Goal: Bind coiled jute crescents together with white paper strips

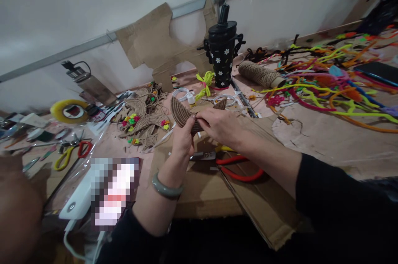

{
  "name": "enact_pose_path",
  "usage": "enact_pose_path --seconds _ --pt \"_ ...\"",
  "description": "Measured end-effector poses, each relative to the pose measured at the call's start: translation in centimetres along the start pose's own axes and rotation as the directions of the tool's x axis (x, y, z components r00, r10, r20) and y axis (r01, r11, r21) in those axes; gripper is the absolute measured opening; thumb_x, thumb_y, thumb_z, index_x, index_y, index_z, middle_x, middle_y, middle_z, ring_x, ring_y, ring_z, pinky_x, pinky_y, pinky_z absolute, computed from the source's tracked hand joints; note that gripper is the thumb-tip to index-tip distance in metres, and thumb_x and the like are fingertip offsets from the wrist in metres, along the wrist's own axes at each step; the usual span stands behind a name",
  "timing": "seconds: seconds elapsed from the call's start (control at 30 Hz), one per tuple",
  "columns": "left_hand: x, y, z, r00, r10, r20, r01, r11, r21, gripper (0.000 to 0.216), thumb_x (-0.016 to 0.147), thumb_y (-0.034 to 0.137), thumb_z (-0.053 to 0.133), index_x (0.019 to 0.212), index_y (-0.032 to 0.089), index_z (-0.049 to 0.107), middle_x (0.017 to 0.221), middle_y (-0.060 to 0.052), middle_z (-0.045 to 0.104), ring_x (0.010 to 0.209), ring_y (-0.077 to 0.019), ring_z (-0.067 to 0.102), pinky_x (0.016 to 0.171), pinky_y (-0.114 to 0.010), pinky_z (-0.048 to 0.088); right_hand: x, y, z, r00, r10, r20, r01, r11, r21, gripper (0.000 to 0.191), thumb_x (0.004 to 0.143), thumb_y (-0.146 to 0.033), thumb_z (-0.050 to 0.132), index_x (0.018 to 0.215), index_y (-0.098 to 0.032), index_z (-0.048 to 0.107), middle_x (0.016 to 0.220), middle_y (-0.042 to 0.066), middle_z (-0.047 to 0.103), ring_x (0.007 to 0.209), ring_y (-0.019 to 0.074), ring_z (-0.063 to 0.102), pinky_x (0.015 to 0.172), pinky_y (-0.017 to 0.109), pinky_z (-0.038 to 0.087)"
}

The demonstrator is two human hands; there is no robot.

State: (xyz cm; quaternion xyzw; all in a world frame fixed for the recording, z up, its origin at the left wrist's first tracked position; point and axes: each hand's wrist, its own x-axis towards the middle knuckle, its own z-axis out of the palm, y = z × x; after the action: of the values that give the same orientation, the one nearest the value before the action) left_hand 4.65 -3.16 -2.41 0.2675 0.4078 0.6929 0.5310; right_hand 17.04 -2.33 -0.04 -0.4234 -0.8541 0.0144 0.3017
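Over cluttered table (326,139) — left hand (183,137), right hand (222,125) both pinch jute-wrapped crescent (180,115).

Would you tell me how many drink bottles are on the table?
2: a black flowered bottle by the wall, centre; a metal bottle at back left. Clutter may hide others.

My twine-wrapped crescent (182,115) is a flat, curved brown piece, ribbed with close rows of jute cord. It is lifted off the table and tilted, pinched between my left hand (183,137) and right hand (221,126).
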Motion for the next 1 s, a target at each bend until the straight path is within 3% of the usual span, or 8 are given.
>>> enact_pose_path --seconds 0.4,0.6,1.0 --pt "0.2 0.5 0.1 0.996 0.022 -0.088 -0.022 1.000 0.001 0.035 0.053 0.020 0.078 0.085 0.015 0.065 0.080 -0.001 0.069 0.067 -0.0112 0.062 0.069 -0.026 0.049 0.0 0.2 -0.8 0.997 -0.048 -0.053 0.043 0.994 -0.097 0.025 0.092 -0.024 0.041 0.092 -0.017 0.065 0.087 0.005 0.065 0.072 0.0130 0.054 0.058 0.026 0.032" --pt "0.1 0.6 0.1 0.994 0.003 -0.106 0.001 0.999 0.043 0.033 0.049 0.023 0.080 0.077 0.014 0.065 0.075 -0.002 0.069 0.063 -0.0107 0.061 0.066 -0.025 0.050 0.2 0.5 -1.0 0.993 -0.106 -0.043 0.098 0.984 -0.147 0.020 0.090 -0.019 0.045 0.092 -0.016 0.065 0.089 0.007 0.062 0.082 0.0158 0.053 0.064 0.027 0.036" --pt "0.4 0.1 -0.6 0.997 0.081 -0.017 -0.077 0.982 0.170 0.030 0.056 0.027 0.078 0.081 0.014 0.068 0.079 -0.002 0.070 0.071 -0.0137 0.064 0.072 -0.029 0.052 0.5 0.2 -1.7 0.997 -0.050 0.059 0.056 0.993 -0.106 0.020 0.088 -0.017 0.047 0.088 -0.016 0.067 0.095 0.008 0.061 0.089 0.0181 0.052 0.073 0.029 0.039"
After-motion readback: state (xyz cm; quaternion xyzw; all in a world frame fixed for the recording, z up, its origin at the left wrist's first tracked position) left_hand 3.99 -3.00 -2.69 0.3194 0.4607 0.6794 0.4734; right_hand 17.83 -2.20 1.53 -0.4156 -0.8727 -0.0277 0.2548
